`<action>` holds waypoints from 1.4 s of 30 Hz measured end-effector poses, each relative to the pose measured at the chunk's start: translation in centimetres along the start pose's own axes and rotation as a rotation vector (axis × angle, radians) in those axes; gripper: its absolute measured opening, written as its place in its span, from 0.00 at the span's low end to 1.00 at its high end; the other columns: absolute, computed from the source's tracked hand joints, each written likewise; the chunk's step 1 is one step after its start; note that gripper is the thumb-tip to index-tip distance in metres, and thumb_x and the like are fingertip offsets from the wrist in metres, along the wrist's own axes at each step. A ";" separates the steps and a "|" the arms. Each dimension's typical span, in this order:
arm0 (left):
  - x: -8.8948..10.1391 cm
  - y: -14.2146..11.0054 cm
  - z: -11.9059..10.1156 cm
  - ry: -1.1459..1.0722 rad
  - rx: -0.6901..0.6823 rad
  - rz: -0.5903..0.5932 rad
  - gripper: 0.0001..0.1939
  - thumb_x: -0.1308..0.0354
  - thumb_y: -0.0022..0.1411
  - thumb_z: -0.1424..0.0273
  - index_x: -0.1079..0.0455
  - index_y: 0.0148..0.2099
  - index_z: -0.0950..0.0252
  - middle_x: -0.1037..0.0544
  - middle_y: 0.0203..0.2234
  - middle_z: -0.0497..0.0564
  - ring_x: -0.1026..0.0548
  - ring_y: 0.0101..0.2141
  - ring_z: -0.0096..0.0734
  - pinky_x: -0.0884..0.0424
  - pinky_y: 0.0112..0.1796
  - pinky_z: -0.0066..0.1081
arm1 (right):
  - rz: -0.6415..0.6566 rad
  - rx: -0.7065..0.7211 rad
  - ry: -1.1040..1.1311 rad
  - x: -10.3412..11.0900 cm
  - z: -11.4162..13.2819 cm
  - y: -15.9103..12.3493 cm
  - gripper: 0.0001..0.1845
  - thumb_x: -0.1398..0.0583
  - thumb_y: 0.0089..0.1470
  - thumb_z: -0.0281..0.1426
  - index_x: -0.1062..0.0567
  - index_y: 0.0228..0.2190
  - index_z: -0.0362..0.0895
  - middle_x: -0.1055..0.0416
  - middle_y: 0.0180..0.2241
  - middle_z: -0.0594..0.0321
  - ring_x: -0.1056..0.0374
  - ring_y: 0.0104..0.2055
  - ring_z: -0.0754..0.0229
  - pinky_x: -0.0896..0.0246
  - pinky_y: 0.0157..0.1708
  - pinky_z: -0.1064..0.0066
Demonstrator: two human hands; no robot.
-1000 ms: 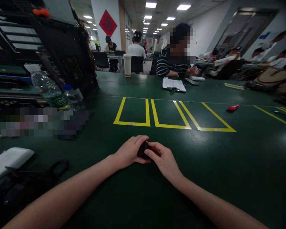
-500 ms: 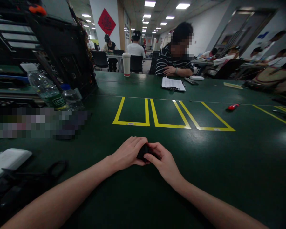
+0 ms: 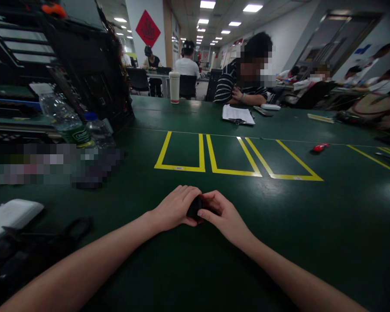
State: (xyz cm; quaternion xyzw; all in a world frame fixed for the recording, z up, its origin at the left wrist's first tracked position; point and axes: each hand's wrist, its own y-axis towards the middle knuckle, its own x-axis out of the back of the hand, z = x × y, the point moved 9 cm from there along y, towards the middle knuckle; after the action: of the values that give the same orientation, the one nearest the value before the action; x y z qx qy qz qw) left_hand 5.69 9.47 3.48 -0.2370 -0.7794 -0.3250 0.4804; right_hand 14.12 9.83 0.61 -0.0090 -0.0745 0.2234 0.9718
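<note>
Between both hands, low centre over green table [image 3: 195, 268]: small black object [image 3: 194, 209], partly covered, exact shape unclear. Left hand [image 3: 175, 208] cupped round its left side, fingers over top, thumb low. Right hand [image 3: 226, 216] pinching its right side, thumb on the near edge. Yellow tape outlines [image 3: 235, 172] beyond, apart from hands.

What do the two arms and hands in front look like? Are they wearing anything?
They are human: a bare left hand and a bare right hand, both ungloved, five-fingered. The left forearm and right forearm show no sleeve, watch, bracelet, cable or marking. Some fingers are partly hidden.
</note>
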 end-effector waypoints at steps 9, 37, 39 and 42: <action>-0.3 -0.1 0.0 0.007 -0.050 -0.001 0.32 0.35 0.47 0.66 0.46 0.50 0.67 0.34 0.46 0.57 0.34 0.45 0.42 0.37 0.44 0.39 | 0.041 0.069 -0.177 0.0 1.2 -0.3 0.14 0.38 0.47 0.30 0.33 0.38 0.46 0.32 0.39 0.64 0.34 0.43 0.58 0.38 0.45 0.61; -0.2 0.2 0.5 -0.053 0.052 0.041 0.29 0.37 0.49 0.62 0.44 0.50 0.66 0.32 0.41 0.54 0.33 0.39 0.37 0.37 0.41 0.36 | 0.040 0.064 -0.098 -0.2 1.4 -0.2 0.07 0.43 0.52 0.30 0.33 0.36 0.46 0.31 0.37 0.64 0.33 0.41 0.59 0.37 0.43 0.64; -0.2 0.2 0.5 -0.067 0.050 0.033 0.29 0.37 0.49 0.62 0.44 0.50 0.65 0.31 0.41 0.53 0.33 0.39 0.37 0.37 0.41 0.36 | 0.036 0.039 -0.063 -0.1 1.2 -0.1 0.09 0.42 0.51 0.30 0.33 0.37 0.46 0.31 0.38 0.64 0.33 0.42 0.58 0.37 0.44 0.63; -0.3 0.1 0.5 -0.065 0.050 0.021 0.30 0.37 0.49 0.62 0.44 0.50 0.65 0.31 0.42 0.53 0.33 0.39 0.37 0.37 0.41 0.36 | 0.026 0.031 -0.074 0.0 1.0 0.0 0.11 0.41 0.51 0.29 0.33 0.38 0.46 0.31 0.39 0.63 0.33 0.43 0.58 0.37 0.45 0.62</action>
State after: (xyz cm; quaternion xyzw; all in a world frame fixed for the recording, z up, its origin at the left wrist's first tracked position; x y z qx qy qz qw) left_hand 5.57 9.93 3.12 -0.2436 -0.7999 -0.2925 0.4639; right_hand 13.99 9.79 1.64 0.0134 -0.1069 0.2373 0.9654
